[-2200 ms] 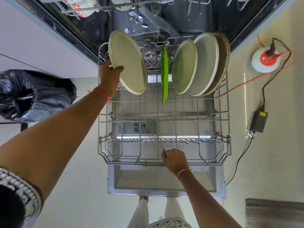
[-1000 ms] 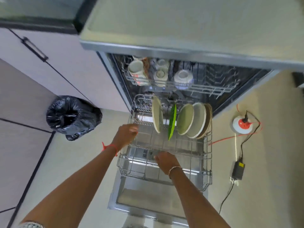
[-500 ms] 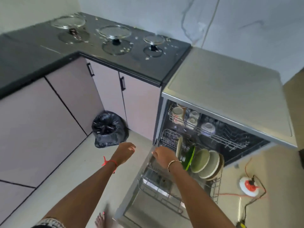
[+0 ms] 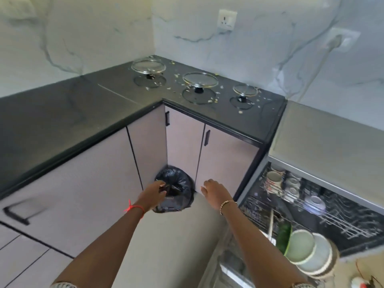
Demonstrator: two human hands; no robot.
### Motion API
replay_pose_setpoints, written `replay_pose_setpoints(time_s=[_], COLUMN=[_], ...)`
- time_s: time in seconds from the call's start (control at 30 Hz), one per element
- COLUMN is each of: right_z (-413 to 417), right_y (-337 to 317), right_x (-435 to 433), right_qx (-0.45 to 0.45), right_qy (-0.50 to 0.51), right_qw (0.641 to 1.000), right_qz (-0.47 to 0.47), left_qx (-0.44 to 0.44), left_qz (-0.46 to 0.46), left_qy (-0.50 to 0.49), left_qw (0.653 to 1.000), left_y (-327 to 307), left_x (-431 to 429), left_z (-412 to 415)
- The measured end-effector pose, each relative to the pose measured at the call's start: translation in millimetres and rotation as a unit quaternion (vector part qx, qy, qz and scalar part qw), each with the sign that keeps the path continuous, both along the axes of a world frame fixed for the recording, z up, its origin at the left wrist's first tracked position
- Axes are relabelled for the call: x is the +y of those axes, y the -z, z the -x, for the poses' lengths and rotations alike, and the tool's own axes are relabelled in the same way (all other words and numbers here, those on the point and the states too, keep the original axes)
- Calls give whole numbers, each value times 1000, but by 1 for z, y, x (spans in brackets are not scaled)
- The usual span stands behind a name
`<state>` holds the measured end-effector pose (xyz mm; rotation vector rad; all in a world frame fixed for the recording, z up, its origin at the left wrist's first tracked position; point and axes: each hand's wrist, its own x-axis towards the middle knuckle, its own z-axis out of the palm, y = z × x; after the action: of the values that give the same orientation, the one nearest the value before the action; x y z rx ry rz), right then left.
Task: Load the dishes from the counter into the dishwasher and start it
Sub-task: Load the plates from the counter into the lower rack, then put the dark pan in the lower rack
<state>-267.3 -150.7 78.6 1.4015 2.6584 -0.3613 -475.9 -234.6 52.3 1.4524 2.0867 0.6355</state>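
Where the hands are: both out in front over the floor, between the cabinets and the machine. The left hand (image 4: pixel 154 193) has loosely curled fingers with nothing in them, and the right hand (image 4: pixel 214 193) is spread and relaxed, also empty.
Glass lids: three still to load, all on the black counter (image 4: pixel 62 121) in the corner: a big one (image 4: pixel 148 66) at the back, another big one (image 4: pixel 200 80) in the middle, and a small one (image 4: pixel 245 91) nearest the dishwasher (image 4: pixel 324 146). They look like they're sitting knob-down, with food scraps (image 4: pixel 176 82) scattered around them.
Dishwasher: door down, lower rack (image 4: pixel 255 217) pulled out with a green plate (image 4: pixel 283 233) and pale plates (image 4: pixel 305 246) standing in it, cups (image 4: pixel 274 179) in the upper rack.
What could go wrong: a lid balanced on its knob will rock or skid if it's grabbed by one edge, and it's glass over a hard floor. I'd guess greasy scraps don't help the grip. The open door and rack stick out at leg height, so turning back with a lid in hand is a shin-banger. The bin bag (image 4: pixel 176 183) is right underfoot too.
Changed since earlier: two seconds back the left hand was slotting a cream plate into the rack and the right hand was on the rack's front edge. Both have let go, and the view has swung left from the rack up to the counter.
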Motion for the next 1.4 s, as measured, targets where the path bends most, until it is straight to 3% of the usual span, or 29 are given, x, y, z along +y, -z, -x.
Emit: replay_pose_setpoints(time_s=[0.23, 0.4, 0.83, 1.4], right_z=[76, 120, 219, 360], right_y=[-18, -18, -40, -52], right_x=[32, 80, 261, 437], right_qx=[49, 25, 40, 121], right_qy=[-58, -74, -119, -64], right_qw=[996, 995, 991, 990], right_qz=[-57, -69, -47, -38], left_qx=[105, 142, 128, 108], left_qz=[-26, -34, -66, -75], left_qy=[-9, -11, -43, -80], left_qw=[994, 989, 989, 988], left_y=[-15, -25, -46, -41], left_x=[21, 59, 232, 390], left_z=[76, 118, 217, 374])
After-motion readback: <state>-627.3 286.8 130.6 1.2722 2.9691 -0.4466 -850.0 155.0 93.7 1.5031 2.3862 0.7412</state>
